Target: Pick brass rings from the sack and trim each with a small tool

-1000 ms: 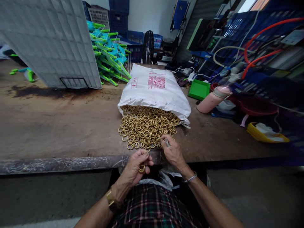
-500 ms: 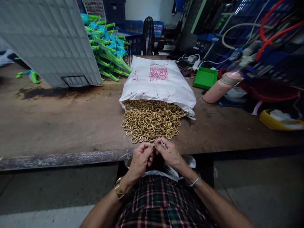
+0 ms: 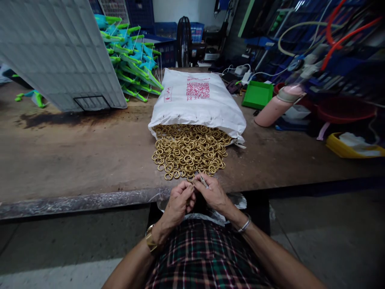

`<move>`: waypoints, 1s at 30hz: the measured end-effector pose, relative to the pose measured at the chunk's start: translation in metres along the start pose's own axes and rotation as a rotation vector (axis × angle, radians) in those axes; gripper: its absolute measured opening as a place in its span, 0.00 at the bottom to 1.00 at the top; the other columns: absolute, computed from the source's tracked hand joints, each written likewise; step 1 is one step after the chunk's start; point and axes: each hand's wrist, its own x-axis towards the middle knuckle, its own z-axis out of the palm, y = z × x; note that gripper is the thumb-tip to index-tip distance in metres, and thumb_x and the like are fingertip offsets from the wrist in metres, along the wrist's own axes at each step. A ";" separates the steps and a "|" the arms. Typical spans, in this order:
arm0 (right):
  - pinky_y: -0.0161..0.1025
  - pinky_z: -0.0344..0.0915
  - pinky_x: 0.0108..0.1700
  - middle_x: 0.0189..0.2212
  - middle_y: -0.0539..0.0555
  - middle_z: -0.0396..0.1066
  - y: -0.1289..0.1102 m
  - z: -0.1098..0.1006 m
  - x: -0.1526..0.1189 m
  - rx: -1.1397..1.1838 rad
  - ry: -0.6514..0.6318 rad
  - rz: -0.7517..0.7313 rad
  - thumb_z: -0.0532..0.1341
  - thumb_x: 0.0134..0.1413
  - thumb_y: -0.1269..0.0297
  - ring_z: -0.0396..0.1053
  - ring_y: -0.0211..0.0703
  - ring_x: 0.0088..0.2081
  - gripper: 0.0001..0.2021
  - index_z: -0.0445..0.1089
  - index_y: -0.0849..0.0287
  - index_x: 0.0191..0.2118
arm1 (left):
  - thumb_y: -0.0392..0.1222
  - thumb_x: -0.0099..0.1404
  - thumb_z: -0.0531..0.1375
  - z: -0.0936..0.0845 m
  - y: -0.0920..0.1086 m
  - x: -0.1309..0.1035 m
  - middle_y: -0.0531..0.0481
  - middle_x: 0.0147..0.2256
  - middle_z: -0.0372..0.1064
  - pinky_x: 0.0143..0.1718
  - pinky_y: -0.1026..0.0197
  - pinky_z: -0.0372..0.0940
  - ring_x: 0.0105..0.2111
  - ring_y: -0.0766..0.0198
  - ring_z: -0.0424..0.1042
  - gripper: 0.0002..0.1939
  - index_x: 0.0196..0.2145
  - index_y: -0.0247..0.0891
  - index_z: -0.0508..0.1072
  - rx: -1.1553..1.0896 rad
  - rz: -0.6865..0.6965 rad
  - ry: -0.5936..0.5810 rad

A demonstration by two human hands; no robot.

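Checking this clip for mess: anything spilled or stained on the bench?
Yes. Gold rings have spilled out of the white sack lying on its side, and a dark stain marks the bench by the grey panel.

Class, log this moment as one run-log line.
left hand: closed, contents hidden | right hand: holds thin metal tool | ahead: gold metal rings, white sack

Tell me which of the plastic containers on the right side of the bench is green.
The square tray beside the white sack. The others differ: a yellow tray near the bench's right edge and a red basin behind it.
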 end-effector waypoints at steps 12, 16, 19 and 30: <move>0.32 0.49 0.26 0.19 0.47 0.60 0.008 -0.003 -0.010 -0.476 -0.148 -0.178 0.49 0.46 0.74 0.56 0.35 0.21 0.07 0.61 0.58 0.28 | 0.57 0.54 0.57 -0.001 0.000 0.000 0.59 0.18 0.57 0.14 0.72 0.45 0.13 0.77 0.52 0.18 0.27 0.38 0.60 0.116 0.069 0.060; 0.32 0.48 0.27 0.20 0.49 0.63 0.008 -0.001 -0.010 -0.551 -0.180 -0.176 0.48 0.46 0.74 0.57 0.36 0.22 0.07 0.61 0.58 0.28 | 0.57 0.53 0.57 -0.002 -0.002 0.002 0.58 0.19 0.58 0.15 0.72 0.47 0.15 0.76 0.54 0.19 0.26 0.37 0.60 0.150 0.116 0.078; 0.33 0.48 0.27 0.22 0.51 0.65 0.008 -0.001 -0.009 -0.599 -0.218 -0.166 0.48 0.46 0.74 0.59 0.36 0.23 0.08 0.62 0.59 0.30 | 0.57 0.54 0.56 -0.005 -0.006 0.002 0.58 0.20 0.58 0.16 0.71 0.50 0.16 0.76 0.56 0.19 0.26 0.37 0.60 0.210 0.163 0.090; 0.34 0.47 0.26 0.22 0.53 0.69 -0.001 0.021 -0.001 -0.796 -0.177 -0.069 0.49 0.45 0.76 0.63 0.38 0.24 0.12 0.64 0.60 0.36 | 0.52 0.59 0.55 -0.015 0.006 -0.045 0.56 0.19 0.59 0.17 0.71 0.51 0.17 0.75 0.57 0.15 0.25 0.36 0.61 0.125 0.135 0.032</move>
